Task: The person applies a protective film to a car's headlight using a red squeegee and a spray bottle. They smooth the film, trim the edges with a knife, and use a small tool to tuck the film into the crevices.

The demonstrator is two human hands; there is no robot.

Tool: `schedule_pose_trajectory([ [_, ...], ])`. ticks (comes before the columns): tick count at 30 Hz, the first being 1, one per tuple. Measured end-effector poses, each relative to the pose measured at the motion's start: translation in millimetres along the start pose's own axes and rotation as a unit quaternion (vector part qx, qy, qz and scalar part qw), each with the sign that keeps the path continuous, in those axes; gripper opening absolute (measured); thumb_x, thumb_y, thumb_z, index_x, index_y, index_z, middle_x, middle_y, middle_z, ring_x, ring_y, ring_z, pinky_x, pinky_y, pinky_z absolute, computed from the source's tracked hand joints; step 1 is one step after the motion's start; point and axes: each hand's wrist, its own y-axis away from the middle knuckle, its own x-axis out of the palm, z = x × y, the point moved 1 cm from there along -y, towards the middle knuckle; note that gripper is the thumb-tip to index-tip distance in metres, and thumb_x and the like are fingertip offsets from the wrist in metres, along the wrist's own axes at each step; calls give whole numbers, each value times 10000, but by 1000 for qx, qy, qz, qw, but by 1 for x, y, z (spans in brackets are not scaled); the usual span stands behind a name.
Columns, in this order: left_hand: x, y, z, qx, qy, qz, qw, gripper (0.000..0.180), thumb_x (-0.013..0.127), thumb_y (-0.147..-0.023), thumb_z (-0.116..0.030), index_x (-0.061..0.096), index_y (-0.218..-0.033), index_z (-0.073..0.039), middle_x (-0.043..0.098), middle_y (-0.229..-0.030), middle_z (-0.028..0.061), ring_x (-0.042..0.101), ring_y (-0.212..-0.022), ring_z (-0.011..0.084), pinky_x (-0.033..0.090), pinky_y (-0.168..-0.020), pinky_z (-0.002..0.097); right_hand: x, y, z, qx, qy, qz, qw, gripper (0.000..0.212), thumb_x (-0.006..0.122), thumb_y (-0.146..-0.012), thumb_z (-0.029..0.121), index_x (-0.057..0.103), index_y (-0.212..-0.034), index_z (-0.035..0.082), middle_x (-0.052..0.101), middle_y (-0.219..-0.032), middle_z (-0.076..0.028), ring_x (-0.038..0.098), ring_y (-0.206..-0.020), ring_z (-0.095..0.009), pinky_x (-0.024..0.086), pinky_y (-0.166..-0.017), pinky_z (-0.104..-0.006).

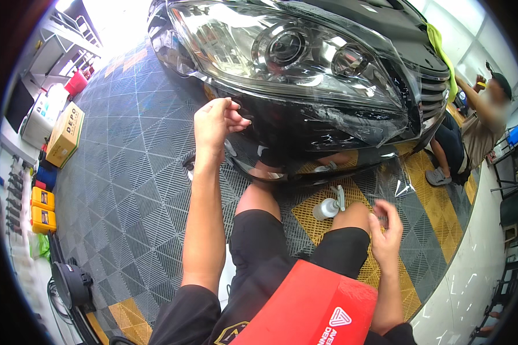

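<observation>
A black car's headlight [293,52] fills the top middle, with a loose, wrinkled sheet of clear film [380,123] over it and the bumper [305,129]. My left hand [217,122] is up at the bumper beneath the headlight, its fingers curled together; whatever they pinch is too small to make out. Lower right, beside my knee, my right hand [387,231] hangs with fingers bent and apart, holding nothing visible. A flat red card [322,299] with white print looms very close at the bottom, hiding part of my lap and right forearm.
A spray bottle [326,209] stands on the grey and yellow grid floor [138,190] between my knees. At right another person [483,126] works by the car's front, near a yellow-green cloth [437,49]. Along the left are a cardboard box [66,135] and yellow cases [42,210].
</observation>
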Motion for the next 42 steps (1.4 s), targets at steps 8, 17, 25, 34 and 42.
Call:
schedule_pose_trajectory([
  [8,-5,-4,2,18,-3,-30,999,274,566,-972,-254,629,-918,7,631,-682,61,713,-630,220,574,-607,299,66,181,-177,303,-39,-81,949,598,456,-1089,255,291,-1583,-37,318,-1638,-238,279,-1535,-359,227,-1249,-422],
  [17,-29,-25,18,25,-31,-37,999,301,596,-1007,-285,633,-1073,6,672,-787,70,736,-777,246,580,-705,311,50,223,-159,272,72,-68,957,558,545,-1051,237,414,-1523,-30,466,-1525,-292,449,-1433,-412,354,-1189,-425],
  [25,-64,-60,24,11,10,8,1000,234,608,-1004,-259,639,-1010,-27,664,-808,48,706,-810,208,558,-798,308,46,242,-199,339,-164,-180,909,493,510,-1083,256,473,-1481,-33,533,-1496,-194,489,-1403,-275,355,-1180,-370],
  [34,-37,-24,12,33,34,12,999,211,596,-1004,-199,623,-1051,6,652,-844,61,698,-841,220,547,-814,315,62,213,-240,382,-247,-157,876,510,411,-1116,278,425,-1524,-28,477,-1551,-171,452,-1424,-274,324,-1193,-351],
  [42,-31,-13,31,76,39,25,996,270,581,-1026,-184,626,-1152,51,632,-895,61,662,-884,189,528,-864,302,49,287,-195,322,-124,-168,923,100,644,-987,85,619,-1040,4,618,-912,-16,561,-811,-92,474,-756,-262],
])
